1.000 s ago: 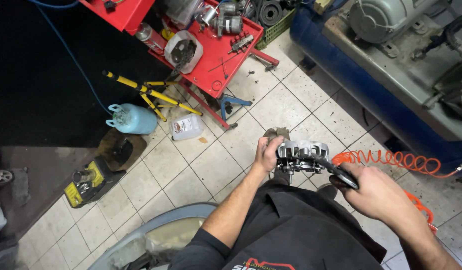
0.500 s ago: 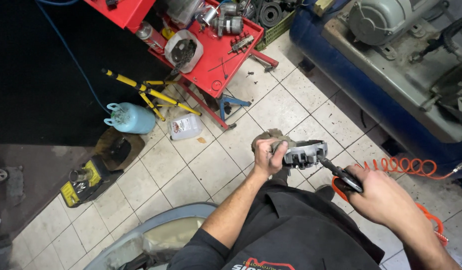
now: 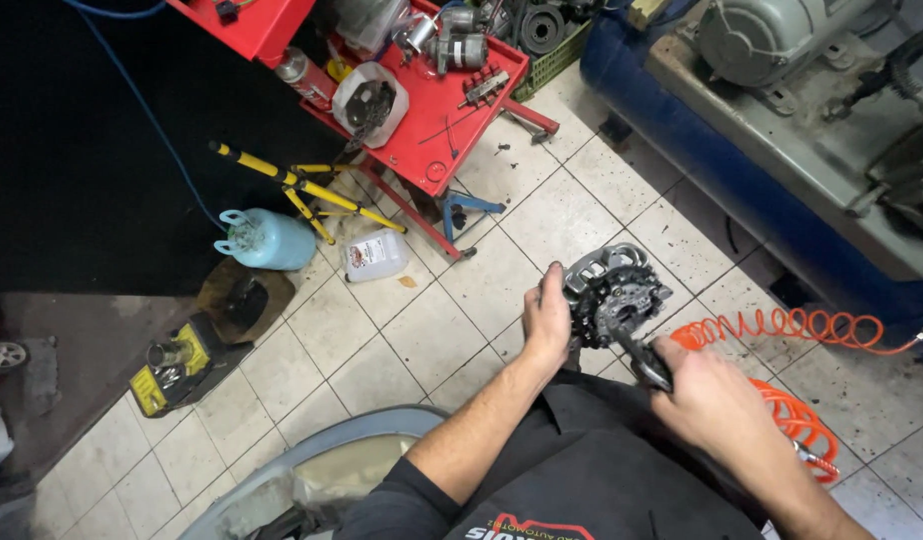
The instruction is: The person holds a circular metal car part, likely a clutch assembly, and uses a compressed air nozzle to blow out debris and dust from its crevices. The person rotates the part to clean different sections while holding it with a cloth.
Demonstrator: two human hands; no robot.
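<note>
A round grey metal motor part (image 3: 617, 290), finned and dark inside, hangs over the tiled floor in front of me. My left hand (image 3: 548, 322) grips its left side, thumb up along the rim. My right hand (image 3: 707, 400) is closed around a black air blow gun (image 3: 644, 362) whose nozzle points into the part's underside. An orange coiled air hose (image 3: 792, 325) trails from the gun to the right.
A red workbench (image 3: 432, 110) with tools stands at the back. Below it lie a yellow-black folding stand (image 3: 292, 190), a pale blue gas cylinder (image 3: 267, 240) and a clear plastic jug (image 3: 374, 255). A blue compressor tank (image 3: 732, 190) fills the right. A grey curved panel (image 3: 312, 470) lies at my left.
The part has been turned in my left hand so its open dark side faces me. My right hand with the blow gun has moved closer under it.
</note>
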